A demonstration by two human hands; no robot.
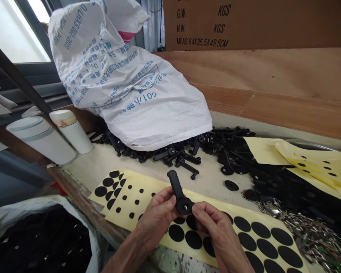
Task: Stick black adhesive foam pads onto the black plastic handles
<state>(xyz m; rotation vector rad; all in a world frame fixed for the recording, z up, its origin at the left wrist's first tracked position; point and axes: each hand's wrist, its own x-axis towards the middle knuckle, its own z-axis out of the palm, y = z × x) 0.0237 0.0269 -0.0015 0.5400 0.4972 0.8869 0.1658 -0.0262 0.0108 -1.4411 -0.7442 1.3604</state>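
Observation:
Between my two hands is a black crank handle (177, 191), its arm pointing up and away and its round hub towards me. The hub has a small square hole with a metallic glint. My left hand (159, 208) grips the handle at its left side, thumb on the arm by the hub. The fingertips of my right hand (213, 220) pinch the hub's right edge. Below both hands lies a yellow backing sheet with round black stickers (267, 248). To the left, another yellow sheet (125, 216) carries small black dots and overlaps one with larger discs.
A white woven sack (159, 110) spills several black handles (187, 165) onto the table. At right are a loose black disc (231, 185), a pile of small metal parts (309, 235) and more yellow sheets (268, 151). Two white cups (42, 140) stand left, above a lined bin of black parts (39, 242).

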